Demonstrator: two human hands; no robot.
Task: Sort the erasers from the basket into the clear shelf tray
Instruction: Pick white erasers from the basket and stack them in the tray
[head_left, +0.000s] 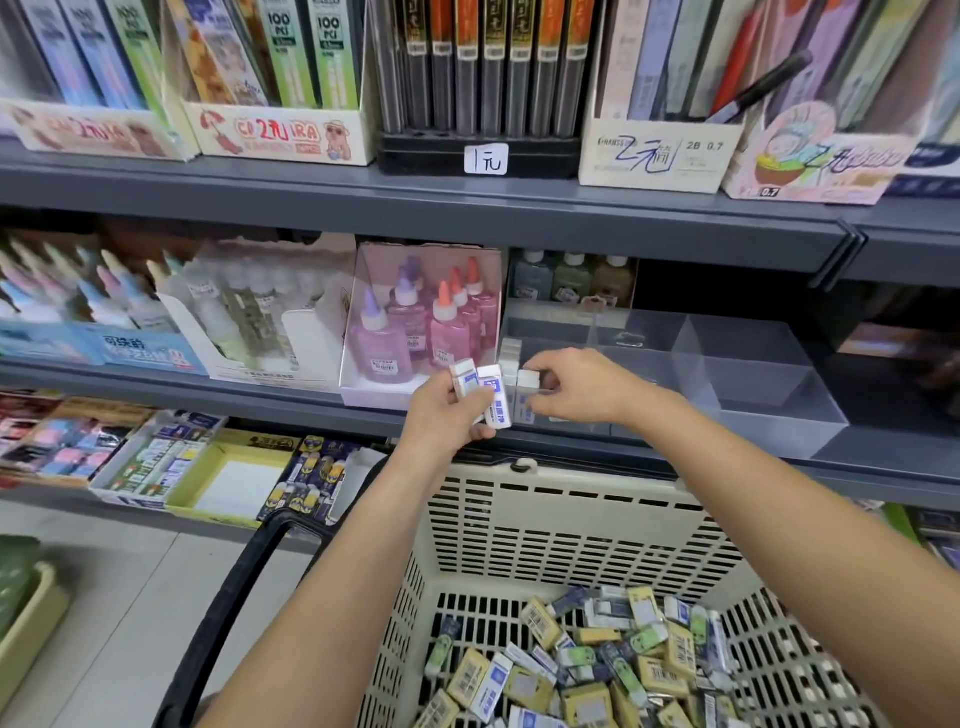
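Note:
My left hand (445, 415) grips two white erasers with blue labels (485, 392) just in front of the clear shelf tray (748, 379). My right hand (576, 387) pinches a white eraser (529, 379) at the tray's left front compartment, beside a short row of white erasers (510, 353) standing there. The cream basket (545, 519) below holds a heap of yellow, white and green-labelled erasers (597, 670).
A white box of pink and purple glue bottles (415, 322) stands directly left of the tray. The grey shelf edge (519, 213) hangs above it. The basket's black handle (234, 597) lies to the left. The tray's right compartments look bare.

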